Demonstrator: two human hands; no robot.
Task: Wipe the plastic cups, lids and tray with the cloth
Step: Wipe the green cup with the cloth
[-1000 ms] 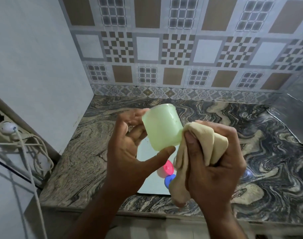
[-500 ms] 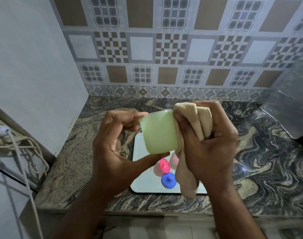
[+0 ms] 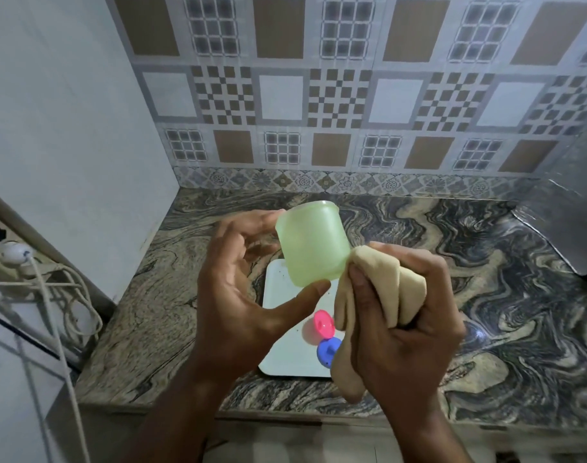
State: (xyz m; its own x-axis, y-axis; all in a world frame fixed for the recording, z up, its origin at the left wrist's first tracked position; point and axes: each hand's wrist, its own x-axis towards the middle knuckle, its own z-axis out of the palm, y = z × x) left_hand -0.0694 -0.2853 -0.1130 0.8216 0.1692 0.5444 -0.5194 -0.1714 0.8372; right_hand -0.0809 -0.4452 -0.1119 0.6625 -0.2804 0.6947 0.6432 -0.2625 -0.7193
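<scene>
Above the white tray (image 3: 278,342), left hand (image 3: 238,295) pinches a translucent green cup (image 3: 310,243); right hand (image 3: 402,322) grips beige cloth (image 3: 382,289).

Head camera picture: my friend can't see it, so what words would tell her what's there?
A left hand holds a pale green plastic cup while the right hand presses a bunched beige cloth to its side. Below, a white tray on a swirly stone counter holds a pink lid and a blue lid.
</scene>
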